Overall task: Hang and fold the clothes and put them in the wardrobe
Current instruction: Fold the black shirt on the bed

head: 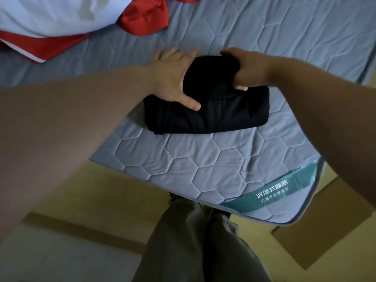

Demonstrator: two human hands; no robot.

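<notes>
A black garment [213,115], folded into a thick bundle, lies on the grey quilted mattress [183,165] near its front edge. My left hand [173,78] lies flat on the bundle's left part, fingers spread and thumb pressing into the cloth. My right hand [246,68] grips the upper fold of the black garment at its top right, fingers curled over the edge. A red garment [146,17] and a white garment [50,15] lie in a heap at the mattress's far left.
The mattress has a teal label strip [272,192] at its front right corner. Cardboard sheets [325,231] cover the floor below. My legs in grey-green trousers [193,241] stand against the mattress edge.
</notes>
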